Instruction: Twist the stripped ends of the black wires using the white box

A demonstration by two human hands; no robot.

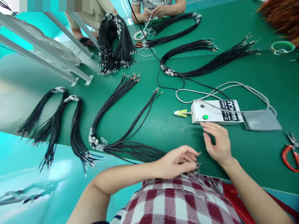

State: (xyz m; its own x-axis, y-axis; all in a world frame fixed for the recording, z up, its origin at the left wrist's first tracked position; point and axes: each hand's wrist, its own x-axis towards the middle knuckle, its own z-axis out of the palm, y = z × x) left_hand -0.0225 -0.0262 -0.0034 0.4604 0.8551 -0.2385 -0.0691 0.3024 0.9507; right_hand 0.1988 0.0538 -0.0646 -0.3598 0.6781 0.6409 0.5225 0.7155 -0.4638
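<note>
My left hand [178,161] curls over the free ends of a bundle of black cables [137,150] at the table's near edge. Stripped, coloured wire tips [198,168] poke out past its thumb, and one shows by the index fingertip. The palm hides part of the bundle. My right hand [217,143] is raised with its thumb apart from the fingers, nothing in it, just in front of a white box [215,112]. The box has a green button [205,117], a black knob [202,105] and a yellow-and-white tip [181,113] on its left side.
A grey pedal-like block [263,120] and grey cord lie beside the box. Red-handled pliers [291,155] rest at right. More black cable bundles [203,67] cover the table's far side and left. Metal frame legs [70,74] stand at left. Two people sit opposite, one with hands [155,12] at work.
</note>
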